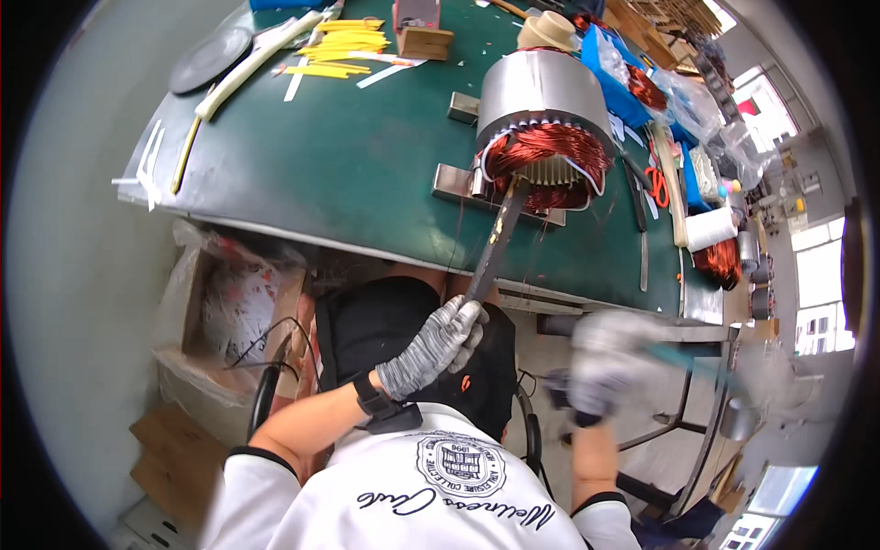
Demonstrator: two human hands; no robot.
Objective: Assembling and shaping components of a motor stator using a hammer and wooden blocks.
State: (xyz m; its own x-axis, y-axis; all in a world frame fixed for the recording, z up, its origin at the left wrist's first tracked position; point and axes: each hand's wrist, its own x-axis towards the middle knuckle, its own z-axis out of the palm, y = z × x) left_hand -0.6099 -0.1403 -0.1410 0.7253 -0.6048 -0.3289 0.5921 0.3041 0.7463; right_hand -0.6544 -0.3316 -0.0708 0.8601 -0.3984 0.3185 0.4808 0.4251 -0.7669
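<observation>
My left hand [436, 346], in a grey glove, is closed round the lower end of a dark flat bar [493, 247]. The bar slants up and away, its far tip at the inner edge of a motor stator [545, 92]. This steel cylinder lies on its side, with red-brown copper windings [541, 147] bulging from its near end and pale slot liners inside. My right hand [607, 362], also gloved, is out to the right past the table edge and smeared by motion. From it a teal-handled hammer [687, 357] points right, its head too blurred to make out well.
Metal blocks [454, 180] sit under the stator on the green table [367, 174]. Yellow sleeving strips [344, 46] lie at the back left. To the right are red scissors [656, 186], blue bins [616, 73] and a white thread spool [711, 229]. An open box [234, 302] stands below left.
</observation>
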